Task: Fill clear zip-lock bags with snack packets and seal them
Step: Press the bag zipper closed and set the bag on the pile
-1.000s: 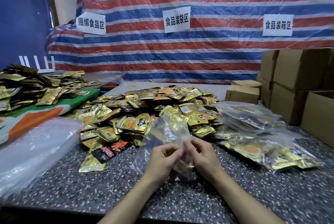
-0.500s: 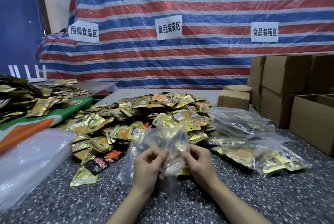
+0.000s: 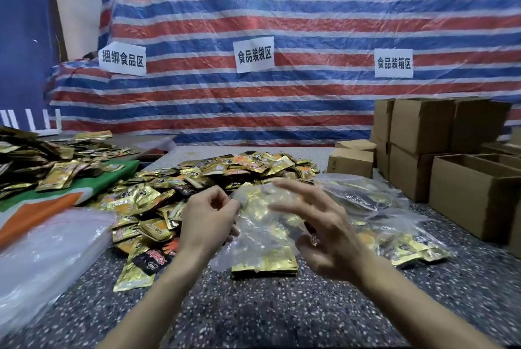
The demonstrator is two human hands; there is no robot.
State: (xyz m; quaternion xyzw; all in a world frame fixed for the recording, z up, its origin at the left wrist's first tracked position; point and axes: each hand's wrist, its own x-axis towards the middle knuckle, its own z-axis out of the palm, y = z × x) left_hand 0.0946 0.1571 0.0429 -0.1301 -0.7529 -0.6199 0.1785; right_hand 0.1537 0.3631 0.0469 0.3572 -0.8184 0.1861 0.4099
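Several gold packets (image 3: 265,264) fill the clear bag (image 3: 245,231), left hand (image 3: 207,221) pinching it, right hand (image 3: 327,236) spread loose.

Here's the striped tarp (image 3: 282,24), red, blue and white bands, crinkled and filling the back of the room. Three white paper signs (image 3: 254,54) with black characters hang across it. Left of the tarp, a pale wall strip (image 3: 76,4), then a deep blue panel (image 3: 25,38). Below the tarp, a dark speckled tabletop (image 3: 267,306). At the tarp's lower right, brown cardboard boxes (image 3: 420,126) stacked up. Light is flat and even.
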